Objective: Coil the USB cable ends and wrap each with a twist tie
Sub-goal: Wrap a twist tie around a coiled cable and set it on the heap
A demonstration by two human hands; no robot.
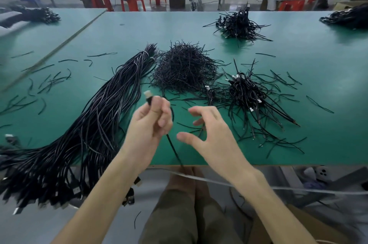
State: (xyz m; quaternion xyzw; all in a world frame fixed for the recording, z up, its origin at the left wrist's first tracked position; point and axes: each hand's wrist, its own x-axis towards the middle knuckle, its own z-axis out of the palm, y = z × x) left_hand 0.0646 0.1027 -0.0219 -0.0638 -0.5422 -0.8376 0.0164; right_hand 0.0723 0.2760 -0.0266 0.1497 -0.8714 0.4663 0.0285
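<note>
A USB cable point(174, 151) is gripped in the left hand point(151, 122), raised above the near edge of the green surface point(310, 68). Its silver plug point(147, 94) is pinched between thumb and curled fingers and sticks out above the knuckles, while the black cord is seen running down from under the palm and past the edge of the surface towards the lap. The right hand point(211, 134) is held just beside it, released, with fingers spread and loosely bent. A thin black strand is seen between its thumb and fingers, but whether it is touched cannot be told.

A long bundle of uncoiled cables point(99, 112) is laid to the left, its plug ends hanging over the near edge. A heaped pile of twist ties point(185, 68) is found in the middle of the surface, and a heap of coiled, tied cables point(249, 92) is set to its right. A second such heap point(239, 22) is placed farther back. Loose ties point(49, 81) are scattered at the left.
</note>
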